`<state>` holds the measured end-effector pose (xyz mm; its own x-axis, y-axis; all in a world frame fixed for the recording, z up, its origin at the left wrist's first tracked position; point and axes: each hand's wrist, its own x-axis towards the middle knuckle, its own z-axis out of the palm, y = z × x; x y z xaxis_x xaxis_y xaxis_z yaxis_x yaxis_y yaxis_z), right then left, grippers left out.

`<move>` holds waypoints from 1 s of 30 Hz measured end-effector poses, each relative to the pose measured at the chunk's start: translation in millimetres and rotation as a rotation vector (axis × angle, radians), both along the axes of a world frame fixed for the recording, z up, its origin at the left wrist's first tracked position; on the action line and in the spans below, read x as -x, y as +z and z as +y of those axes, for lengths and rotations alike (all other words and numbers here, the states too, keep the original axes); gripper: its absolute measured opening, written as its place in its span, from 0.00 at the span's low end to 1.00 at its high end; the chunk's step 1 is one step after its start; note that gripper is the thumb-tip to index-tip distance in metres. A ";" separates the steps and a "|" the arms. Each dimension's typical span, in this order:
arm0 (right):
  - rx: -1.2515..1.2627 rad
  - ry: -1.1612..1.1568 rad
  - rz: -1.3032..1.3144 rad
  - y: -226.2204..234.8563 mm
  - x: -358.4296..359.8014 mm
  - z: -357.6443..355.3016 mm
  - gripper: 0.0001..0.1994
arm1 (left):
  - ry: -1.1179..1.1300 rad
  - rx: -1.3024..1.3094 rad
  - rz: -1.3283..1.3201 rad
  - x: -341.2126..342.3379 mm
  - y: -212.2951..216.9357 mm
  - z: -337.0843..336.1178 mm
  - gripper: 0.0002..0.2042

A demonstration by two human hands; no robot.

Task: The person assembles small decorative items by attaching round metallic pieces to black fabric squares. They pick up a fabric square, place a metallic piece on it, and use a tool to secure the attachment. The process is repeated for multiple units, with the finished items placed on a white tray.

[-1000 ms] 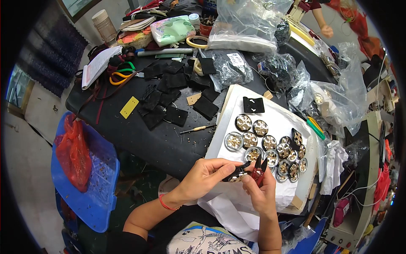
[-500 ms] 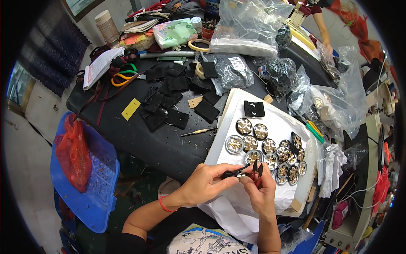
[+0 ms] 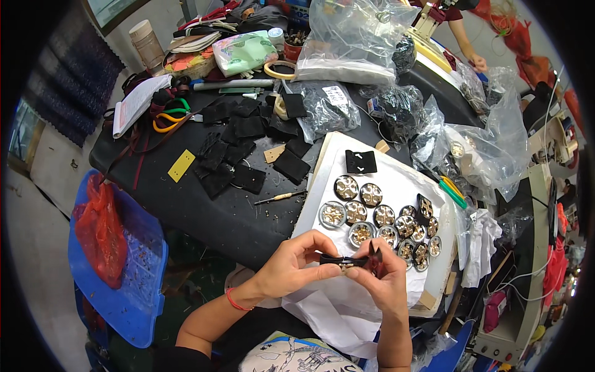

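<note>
Between my hands is a small black fabric piece (image 3: 331, 259) with a bit of shiny metal at its lower edge. My left hand (image 3: 288, 263) pinches its left end between thumb and fingers. My right hand (image 3: 385, 282) is closed on the right end, and also keeps small red-handled pliers (image 3: 375, 255) in the palm, jaws pointing up. Just beyond lie several round gold-and-black metal ornaments (image 3: 356, 212) on white paper over a board (image 3: 315, 180). Another black fabric piece (image 3: 361, 162) with two light metal prongs rests above them.
Black fabric pieces (image 3: 249, 178) are heaped on the dark table, near a yellow card (image 3: 181, 166) and an awl (image 3: 280, 197). Scissors (image 3: 453, 191) and clear plastic bags (image 3: 489, 161) lie at right. A blue dustpan-like tray (image 3: 149, 304) stands lower left. Another person's hand (image 3: 477, 62) shows far right.
The black piece is now stretched level between both hands, with my fingers shifted on it. The pliers have turned slightly in my right hand. The whole view has shifted a little.
</note>
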<state>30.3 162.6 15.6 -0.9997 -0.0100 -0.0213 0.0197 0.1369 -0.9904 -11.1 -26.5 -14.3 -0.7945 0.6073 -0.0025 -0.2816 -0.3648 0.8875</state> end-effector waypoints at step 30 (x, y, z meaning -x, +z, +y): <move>0.613 -0.028 -0.420 -3.4 -10.6 1.8 0.09 | -0.085 0.017 -0.467 -4.0 17.9 3.2 0.14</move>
<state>40.8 164.3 12.2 -0.9089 -0.1179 -0.4000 0.4085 -0.4441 -0.7974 -7.1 -23.2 3.6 -0.6536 0.6669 -0.3577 -0.6800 -0.3101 0.6644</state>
